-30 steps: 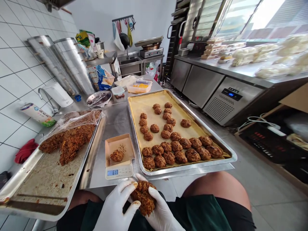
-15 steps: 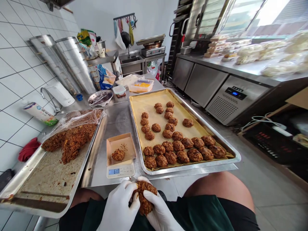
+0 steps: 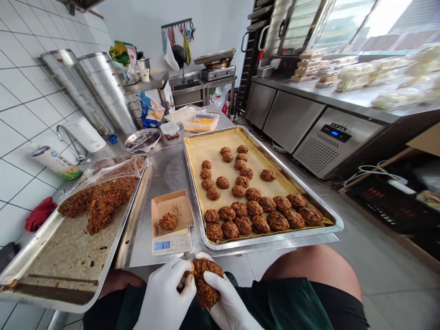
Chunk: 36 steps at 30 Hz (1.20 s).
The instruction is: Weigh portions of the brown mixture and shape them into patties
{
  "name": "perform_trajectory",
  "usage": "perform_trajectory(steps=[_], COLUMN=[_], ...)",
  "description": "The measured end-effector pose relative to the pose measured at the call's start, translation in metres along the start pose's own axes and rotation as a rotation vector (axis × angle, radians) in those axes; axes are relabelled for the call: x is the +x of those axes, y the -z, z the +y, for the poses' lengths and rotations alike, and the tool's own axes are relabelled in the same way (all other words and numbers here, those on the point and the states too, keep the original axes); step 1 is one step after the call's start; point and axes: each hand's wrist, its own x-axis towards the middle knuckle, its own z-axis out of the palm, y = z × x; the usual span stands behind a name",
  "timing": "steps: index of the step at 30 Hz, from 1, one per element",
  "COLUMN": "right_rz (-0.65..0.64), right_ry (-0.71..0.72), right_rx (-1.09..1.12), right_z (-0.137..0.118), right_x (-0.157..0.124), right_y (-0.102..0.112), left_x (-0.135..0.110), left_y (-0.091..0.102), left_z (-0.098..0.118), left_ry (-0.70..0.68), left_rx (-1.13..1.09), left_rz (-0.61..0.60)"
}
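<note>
A lump of oat cookie dough (image 3: 206, 283) is held above the person's lap, just short of the steel table (image 3: 165, 174) edge. The white-gloved left hand (image 3: 165, 295) and right hand (image 3: 230, 305) cup it from either side, their fingers (image 3: 213, 279) curled closely around it. Ahead on the table, a digital scale (image 3: 171, 243) carries a small card tray (image 3: 172, 206) with a dough portion (image 3: 167, 222). To the right, a lined baking tray (image 3: 275, 239) holds rows of dough rounds (image 3: 243, 225). To the left, a metal tray (image 3: 68, 256) holds a loose dough mass (image 3: 103, 206) beside plastic film (image 3: 113, 168).
</note>
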Motion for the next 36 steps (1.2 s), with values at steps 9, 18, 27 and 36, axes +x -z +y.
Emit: perform_trajectory(steps=[9,18,27,36], right_rz=[0.045,0.049,0.032,-0.056], right_ry=[-0.091,-0.115,-0.142,-0.142], right_rx=[0.045,0.092,0.143,0.172], right_z=[-0.004,-0.003,-0.007,-0.004], right_x=[0.000,0.002,0.002,0.003], right_y=[0.009,0.009,0.015,0.012], left_x=[0.027,0.083,0.062,-0.010], left_y=[0.058,0.042,0.063,0.016], left_z=[-0.033,-0.065,-0.059,-0.002], left_ry=[0.260,0.032,0.059,-0.100], left_rx=[-0.167,0.147,0.171,-0.077], left_rz=[0.068,0.055,0.179,-0.055])
